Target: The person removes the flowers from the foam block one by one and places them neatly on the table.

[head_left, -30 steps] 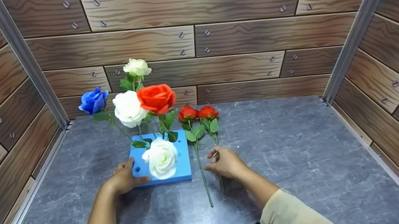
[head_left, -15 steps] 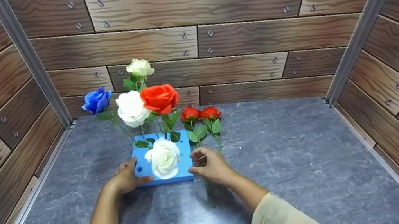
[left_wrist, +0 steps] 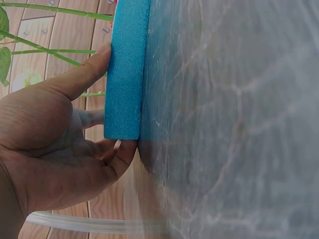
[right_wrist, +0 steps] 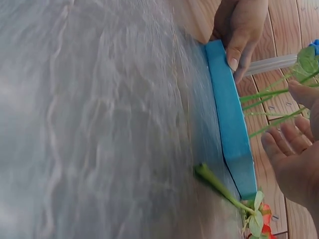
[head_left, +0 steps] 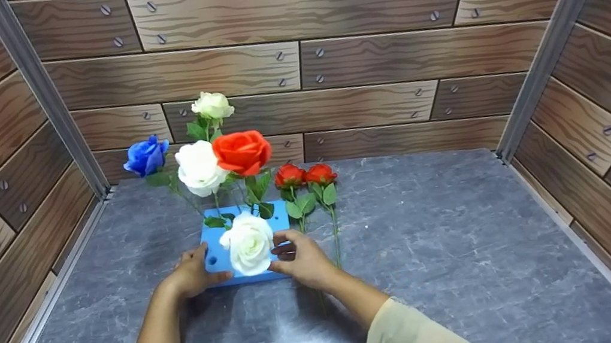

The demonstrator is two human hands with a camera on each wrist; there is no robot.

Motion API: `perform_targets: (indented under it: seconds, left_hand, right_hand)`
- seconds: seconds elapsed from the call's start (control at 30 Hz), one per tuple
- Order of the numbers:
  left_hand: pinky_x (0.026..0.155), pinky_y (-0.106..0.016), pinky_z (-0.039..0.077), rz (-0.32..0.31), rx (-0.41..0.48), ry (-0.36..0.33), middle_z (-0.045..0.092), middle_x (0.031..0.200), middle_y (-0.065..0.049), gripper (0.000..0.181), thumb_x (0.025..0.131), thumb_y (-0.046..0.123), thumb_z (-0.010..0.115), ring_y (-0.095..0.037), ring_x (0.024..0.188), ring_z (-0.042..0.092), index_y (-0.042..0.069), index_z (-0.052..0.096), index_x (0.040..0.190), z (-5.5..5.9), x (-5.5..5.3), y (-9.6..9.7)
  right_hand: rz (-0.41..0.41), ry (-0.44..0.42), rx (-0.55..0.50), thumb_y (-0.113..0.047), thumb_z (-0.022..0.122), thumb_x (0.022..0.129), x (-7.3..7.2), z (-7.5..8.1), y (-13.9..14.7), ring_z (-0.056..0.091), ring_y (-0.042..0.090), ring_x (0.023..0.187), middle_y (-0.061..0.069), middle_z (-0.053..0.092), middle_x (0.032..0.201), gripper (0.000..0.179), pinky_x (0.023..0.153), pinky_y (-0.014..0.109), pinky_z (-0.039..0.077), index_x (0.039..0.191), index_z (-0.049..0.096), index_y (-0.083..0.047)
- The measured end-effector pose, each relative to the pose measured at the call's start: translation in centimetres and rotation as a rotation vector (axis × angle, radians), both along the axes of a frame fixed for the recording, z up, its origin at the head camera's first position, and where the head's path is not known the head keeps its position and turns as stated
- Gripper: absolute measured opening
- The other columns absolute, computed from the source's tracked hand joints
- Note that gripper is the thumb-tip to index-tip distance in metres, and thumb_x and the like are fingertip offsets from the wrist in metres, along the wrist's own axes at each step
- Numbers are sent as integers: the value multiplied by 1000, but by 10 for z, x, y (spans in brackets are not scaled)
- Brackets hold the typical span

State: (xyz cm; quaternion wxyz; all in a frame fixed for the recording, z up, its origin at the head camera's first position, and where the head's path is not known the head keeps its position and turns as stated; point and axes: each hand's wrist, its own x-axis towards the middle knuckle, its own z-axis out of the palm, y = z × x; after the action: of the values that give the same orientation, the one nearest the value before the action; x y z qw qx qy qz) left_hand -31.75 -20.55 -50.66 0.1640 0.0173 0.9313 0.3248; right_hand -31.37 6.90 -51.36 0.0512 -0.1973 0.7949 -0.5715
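A blue foam block [head_left: 216, 245] with holes in its top stands on the table, several artificial roses upright in it. My left hand [head_left: 190, 273] grips its left end. In the left wrist view the thumb [left_wrist: 92, 69] lies on the top face and fingers reach round the end. My right hand [head_left: 303, 259] is over the block's right side, thumb and fingers spread apart, fingertips right beside the front white rose [head_left: 249, 243]. In the right wrist view the right hand's fingers [right_wrist: 279, 144] are loosely bent near the green stems [right_wrist: 266, 93], with nothing between them.
Two small red roses [head_left: 320, 174] lie on the grey table to the block's right, leaves and long stems towards me. A blue rose [head_left: 146, 156], another white rose [head_left: 201, 168], a large red rose [head_left: 243, 153] and a cream rose [head_left: 212, 105] rise behind the front bloom. Wood-patterned walls [head_left: 373, 58] enclose the table.
My right hand has moved left, from above the loose red roses' stems to beside the front white rose. The left hand stays on the foam block.
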Motion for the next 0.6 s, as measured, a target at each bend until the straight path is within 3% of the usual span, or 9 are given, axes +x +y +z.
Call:
perform_targets:
  seconds: [0.13,0.43,0.6]
  left_hand:
    - [116,-70,24,-6,-2,10,17,158,-38,119,81,63,74,-61,147,14,1,10,161,-1,0,-1]
    - [116,-70,24,-7,-2,17,18,159,-36,117,82,62,74,-60,148,15,3,12,161,-4,-2,-2]
    - [117,-72,21,-4,-8,16,17,160,-35,116,82,62,74,-60,148,12,3,12,161,-4,-2,-2]
  right_hand:
    - [17,-17,-51,-13,80,86,0,-3,-8,66,35,118,20,64,126,52,103,45,53,132,58,-4]
    - [-4,-30,-123,-6,76,86,-4,-8,-22,68,33,114,22,66,124,50,94,33,58,133,58,-1]
    - [-21,-14,-109,-4,74,87,7,11,-26,69,35,111,24,67,123,48,93,34,58,132,59,3]
